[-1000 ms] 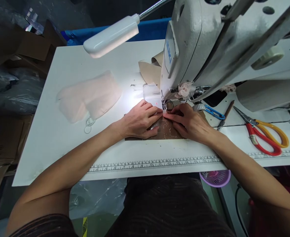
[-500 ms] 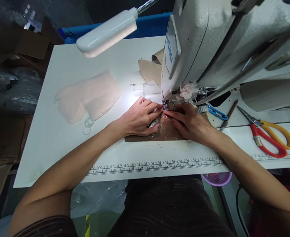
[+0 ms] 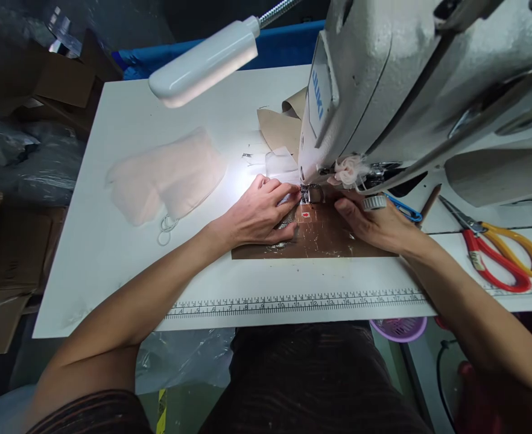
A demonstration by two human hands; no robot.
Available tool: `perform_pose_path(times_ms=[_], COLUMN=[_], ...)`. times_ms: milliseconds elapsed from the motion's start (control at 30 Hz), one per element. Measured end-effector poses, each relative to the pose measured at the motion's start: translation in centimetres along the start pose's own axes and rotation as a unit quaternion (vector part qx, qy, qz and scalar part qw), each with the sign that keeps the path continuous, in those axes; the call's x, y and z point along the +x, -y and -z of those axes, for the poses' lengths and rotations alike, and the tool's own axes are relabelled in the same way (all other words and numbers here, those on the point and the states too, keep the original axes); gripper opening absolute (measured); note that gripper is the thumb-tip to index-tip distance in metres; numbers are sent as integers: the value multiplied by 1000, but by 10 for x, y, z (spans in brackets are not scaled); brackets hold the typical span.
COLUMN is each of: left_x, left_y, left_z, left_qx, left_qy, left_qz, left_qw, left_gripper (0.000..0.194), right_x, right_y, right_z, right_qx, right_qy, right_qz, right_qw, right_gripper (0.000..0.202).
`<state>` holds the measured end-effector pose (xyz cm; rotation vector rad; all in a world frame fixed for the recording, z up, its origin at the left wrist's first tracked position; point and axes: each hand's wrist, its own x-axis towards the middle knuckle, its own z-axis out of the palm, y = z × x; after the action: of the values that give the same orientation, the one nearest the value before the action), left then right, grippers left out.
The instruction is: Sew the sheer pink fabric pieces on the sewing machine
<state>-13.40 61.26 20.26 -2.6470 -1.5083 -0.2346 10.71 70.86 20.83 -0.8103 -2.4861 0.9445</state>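
Note:
My left hand lies on the brown plate at the sewing machine. Its bent fingers close together beside the presser foot, and its thumb is tucked lower on the plate. Whatever those fingertips hold is too small to make out. To the right of the foot, my right hand rests partly behind a ridged knob, thumb stretched out and apart from the foot. Its other fingers are partly hidden. A sheer white piece of cloth lies just behind the foot. A red arrow sticker marks the plate.
A sheer pale pink fabric piece with a loop of cord lies on the left of the white table. Red-and-yellow scissors and a blue tool are at the right. A lamp hangs over the table.
My right hand has drawn away from the presser foot to the right, baring more of the brown plate. My left hand stays beside the foot. The whole view has shifted slightly.

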Motion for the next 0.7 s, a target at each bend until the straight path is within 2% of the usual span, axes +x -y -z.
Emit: perform_pose_path(times_ms=[100,167,300,367,433,500,567,633,700], left_x=[-2,-3,-4,-2,-1,1,1,1,3], left_y=[0,0,2,3,3,1,-1,-3,0], left_z=[-2,-3,-4,-4,-3,-1,3,10,17], left_qx=[0,-7,-44,-68,-84,-79,-55,-23,4], left_qy=[3,-5,-57,-50,-17,20,46,55,45], left_qz=[6,14,71,90,102,121,156,201,230], left_qw=[1000,1000,995,992,991,989,985,978,972], left_gripper=[49,50,50,55,59,61,66,71,63], right_x=[-5,-4,2,4,4,4,7,14,26], right_y=[2,0,-10,-13,-13,-11,-8,-4,1], right_z=[2,2,-5,-8,-9,-8,-3,2,7], right_qx=[33,38,75,115,158,223,312,383,412], right_qy=[19,-24,-121,-134,-142,-144,-134,-130,-140], right_qz=[1,-31,-95,-112,-131,-155,-180,-207,-228], right_qw=[999,998,985,978,968,952,923,891,871], right_gripper=[39,29,18,15,12,8,9,16,21])
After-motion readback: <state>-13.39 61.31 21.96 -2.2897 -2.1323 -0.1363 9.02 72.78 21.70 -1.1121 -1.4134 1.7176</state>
